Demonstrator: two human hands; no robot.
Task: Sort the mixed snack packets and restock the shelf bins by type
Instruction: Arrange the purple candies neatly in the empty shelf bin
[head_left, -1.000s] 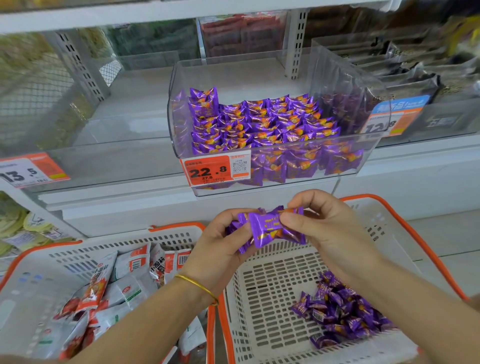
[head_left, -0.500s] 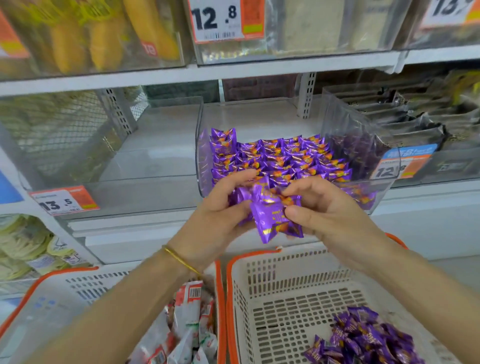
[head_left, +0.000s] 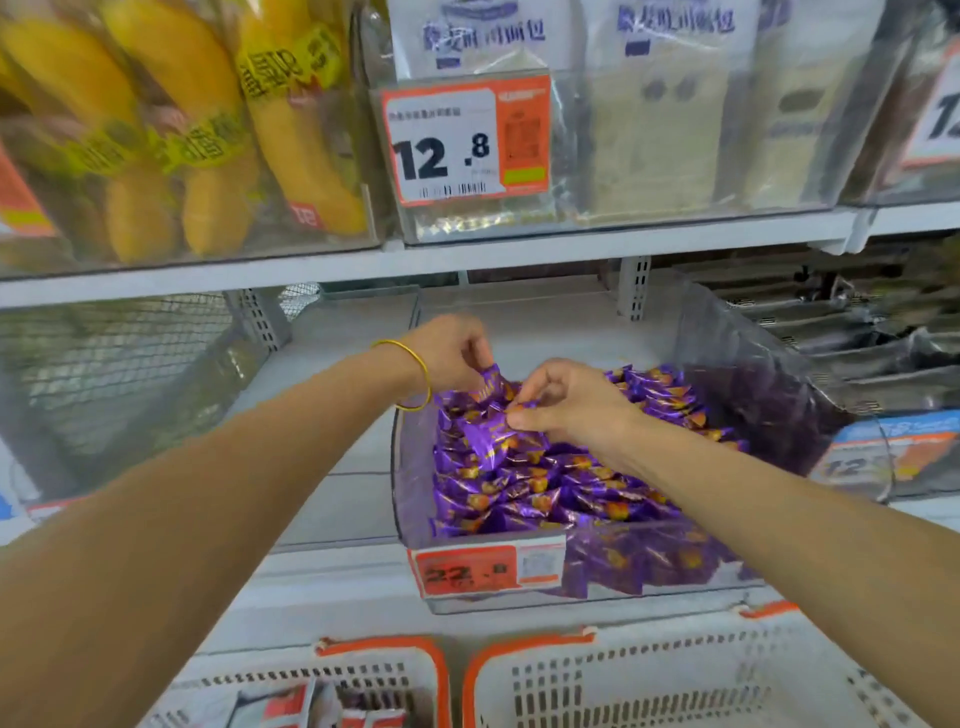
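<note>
A clear shelf bin (head_left: 415, 525) with a 22.8 price tag holds several purple snack packets (head_left: 545, 488). Both my hands reach into its back left part. My left hand (head_left: 452, 353), with a yellow bangle on the wrist, pinches the top of an upright purple packet (head_left: 488, 382). My right hand (head_left: 566, 402) pinches a purple packet (head_left: 483, 439) that lies on the pile, fingertips on its edge. The two hands are close together, almost touching.
Two white baskets with orange rims stand below: the left basket (head_left: 384, 654) with red and white packets (head_left: 291, 706), the right basket (head_left: 623, 675). An empty clear bin (head_left: 130, 384) sits left of the purple one. The upper shelf (head_left: 467, 249) carries yellow packs and pale packs.
Both hands rose from above the baskets and moved forward into the purple bin, carrying the handful of purple packets. The view tilted up toward the shelves.
</note>
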